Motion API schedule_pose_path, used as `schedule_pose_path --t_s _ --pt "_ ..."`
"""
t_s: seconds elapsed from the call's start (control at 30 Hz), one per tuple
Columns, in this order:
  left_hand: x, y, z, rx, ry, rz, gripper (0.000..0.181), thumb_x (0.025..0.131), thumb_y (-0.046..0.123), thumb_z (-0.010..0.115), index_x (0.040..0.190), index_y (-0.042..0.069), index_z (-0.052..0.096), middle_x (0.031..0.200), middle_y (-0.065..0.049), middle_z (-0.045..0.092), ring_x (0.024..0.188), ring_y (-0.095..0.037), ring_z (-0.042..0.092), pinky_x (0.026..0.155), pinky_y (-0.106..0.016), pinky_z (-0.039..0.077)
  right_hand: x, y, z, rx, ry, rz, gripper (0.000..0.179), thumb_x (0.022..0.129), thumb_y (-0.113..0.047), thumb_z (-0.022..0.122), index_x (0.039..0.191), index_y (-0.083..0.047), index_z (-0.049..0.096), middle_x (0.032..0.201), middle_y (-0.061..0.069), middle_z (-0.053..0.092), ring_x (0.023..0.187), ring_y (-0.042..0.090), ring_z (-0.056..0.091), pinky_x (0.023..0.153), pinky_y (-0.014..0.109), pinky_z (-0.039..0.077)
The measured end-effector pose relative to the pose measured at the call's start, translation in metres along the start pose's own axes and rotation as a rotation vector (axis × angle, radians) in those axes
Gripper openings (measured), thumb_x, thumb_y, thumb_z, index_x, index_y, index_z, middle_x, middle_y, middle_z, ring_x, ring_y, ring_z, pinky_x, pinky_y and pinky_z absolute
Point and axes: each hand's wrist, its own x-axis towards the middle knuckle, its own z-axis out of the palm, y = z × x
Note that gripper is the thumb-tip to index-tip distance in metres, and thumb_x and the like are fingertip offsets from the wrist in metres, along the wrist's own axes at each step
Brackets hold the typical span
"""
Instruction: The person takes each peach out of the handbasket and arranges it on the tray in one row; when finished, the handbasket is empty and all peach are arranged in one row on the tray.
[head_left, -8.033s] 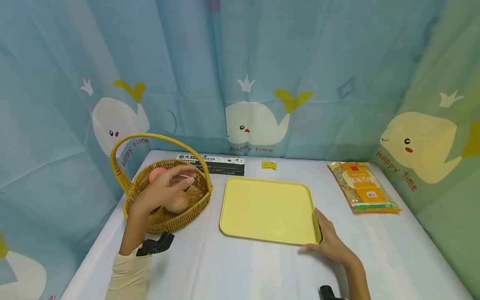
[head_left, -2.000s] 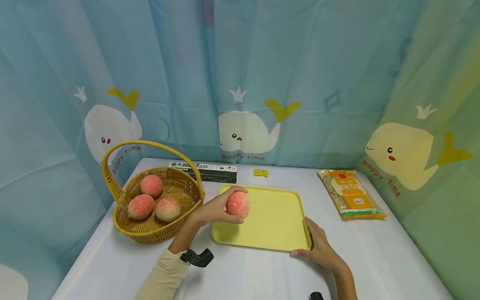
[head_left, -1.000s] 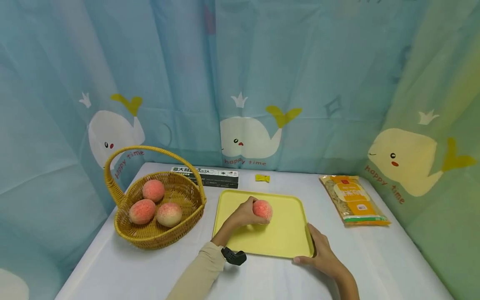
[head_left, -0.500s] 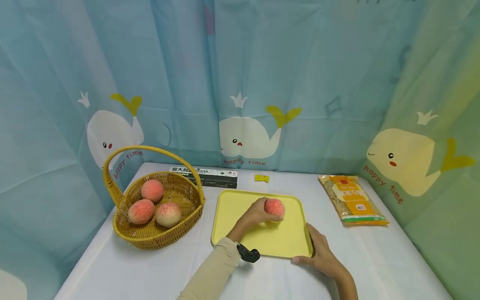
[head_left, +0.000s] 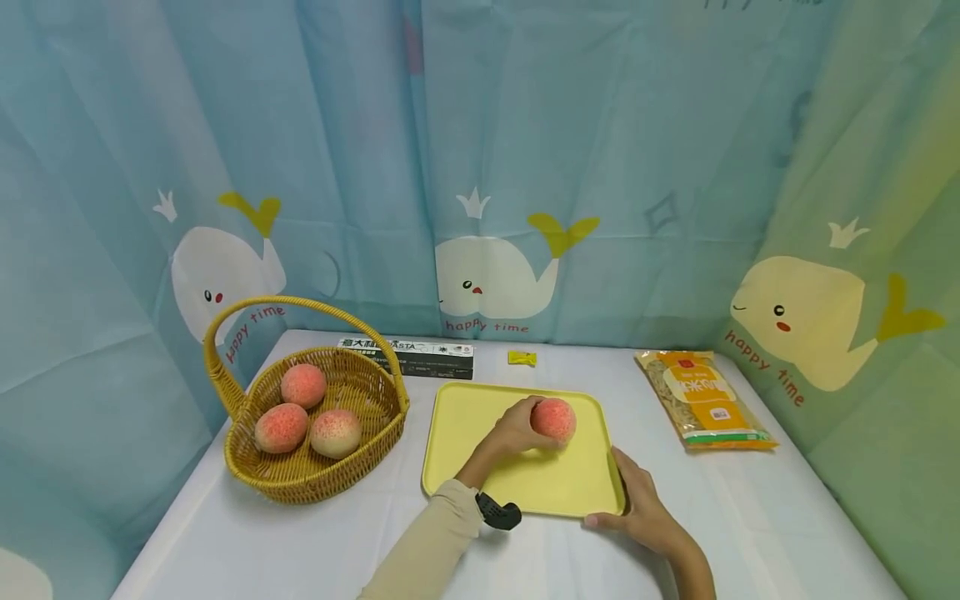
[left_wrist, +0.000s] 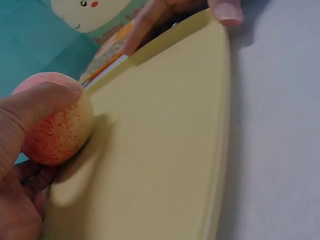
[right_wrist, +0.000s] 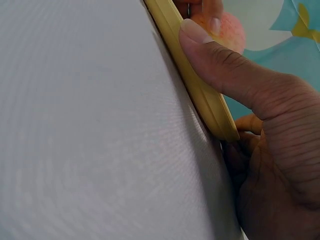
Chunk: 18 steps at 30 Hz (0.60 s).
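Note:
My left hand (head_left: pixel 519 427) holds a pink peach (head_left: pixel 554 422) low over the right half of a yellow tray (head_left: pixel 480 483). In the left wrist view the thumb lies across the top of the peach (left_wrist: pixel 62 130), and the other fingers curl beneath its far side. At the tray's near right corner my right hand (head_left: pixel 643 510) grips the rim, thumb on the front edge and fingers along the right side. The right wrist view shows that thumb pressed on the tray edge (right_wrist: pixel 192 82), the fingers partly hidden behind the corner.
A wicker basket (head_left: pixel 315 490) with a tall handle and 3 peaches stands on the left. Behind it lies a black and white pasta box (head_left: pixel 435 363). A small yellow wrapped piece (head_left: pixel 522 358) sits behind the tray, and an orange food packet (head_left: pixel 708 402) lies at right.
My left hand has come from the basket with a peach, carrying it rightward and down over the tray; it barely moves in the last half second. The right hand stays at the tray corner.

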Motion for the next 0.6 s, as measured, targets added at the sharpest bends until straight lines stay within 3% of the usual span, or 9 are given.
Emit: schedule_pose_path --t_s 0.1,0.3,0.6 --pt "0.002 0.003 0.009 0.053 0.026 -0.012 0.076 0.071 0.036 0.086 0.136 0.017 0.053 0.129 0.000 0.061 0.115 -0.019 0.059 0.092 -0.045 0.037 -0.001 0.001 0.001 -0.005 0.006 -0.006 0.119 0.069 -0.033 0.088 0.154 0.002 0.012 0.158 0.029 0.016 0.138 0.049 0.016 0.105 0.074 0.017" --pt "0.008 0.012 0.022 0.062 0.048 -0.018 0.075 0.071 0.039 0.086 0.135 0.019 0.054 0.126 0.003 0.063 0.110 -0.015 0.060 0.085 -0.040 0.033 -0.001 0.003 0.003 -0.014 0.025 -0.013 0.119 0.067 -0.034 0.089 0.154 0.000 0.015 0.157 0.027 0.020 0.137 0.047 0.019 0.106 0.071 0.018" --pt "0.016 0.021 0.032 0.136 0.039 -0.022 0.074 0.071 0.042 0.085 0.134 0.020 0.055 0.124 0.007 0.063 0.107 -0.011 0.060 0.084 -0.038 0.031 -0.002 0.001 0.002 -0.006 0.046 -0.057 0.117 0.067 -0.031 0.089 0.153 0.003 0.017 0.156 0.030 0.021 0.136 0.049 0.018 0.104 0.073 0.018"
